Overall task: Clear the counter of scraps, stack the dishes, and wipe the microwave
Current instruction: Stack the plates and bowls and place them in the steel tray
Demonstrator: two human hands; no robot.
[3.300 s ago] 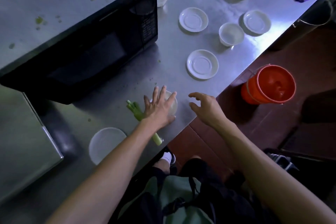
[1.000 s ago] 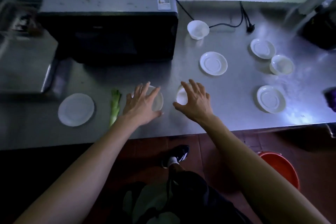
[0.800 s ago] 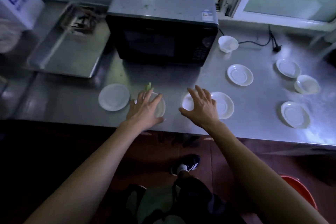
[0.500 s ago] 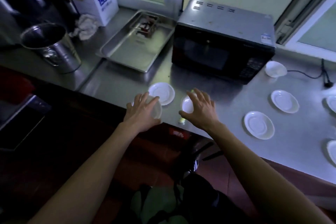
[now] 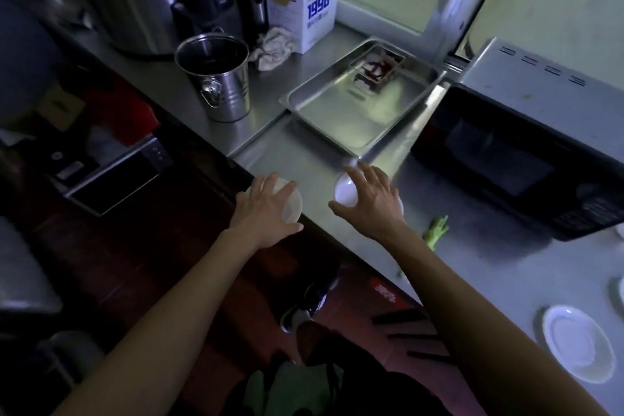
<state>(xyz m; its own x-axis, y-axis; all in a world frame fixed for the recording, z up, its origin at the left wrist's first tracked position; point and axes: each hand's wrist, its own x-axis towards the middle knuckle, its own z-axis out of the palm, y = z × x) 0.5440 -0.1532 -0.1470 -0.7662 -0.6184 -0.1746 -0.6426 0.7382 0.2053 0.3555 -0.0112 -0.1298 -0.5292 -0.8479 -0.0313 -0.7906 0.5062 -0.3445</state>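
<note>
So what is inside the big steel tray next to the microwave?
A smaller rectangular metal container sits at the far end of the steel tray, holding something dark and reddish, too blurred to identify. The rest of the tray floor looks bare.

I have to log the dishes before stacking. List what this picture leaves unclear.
- Left hand: covers most of a white bowl, so its contents are hidden.
- Right hand: covers a second white dish; bowl or saucer cannot be told.
- Head view, right edge: cuts off the microwave and dishes beyond the saucer.
- Metal pail: inside too dark.
</note>
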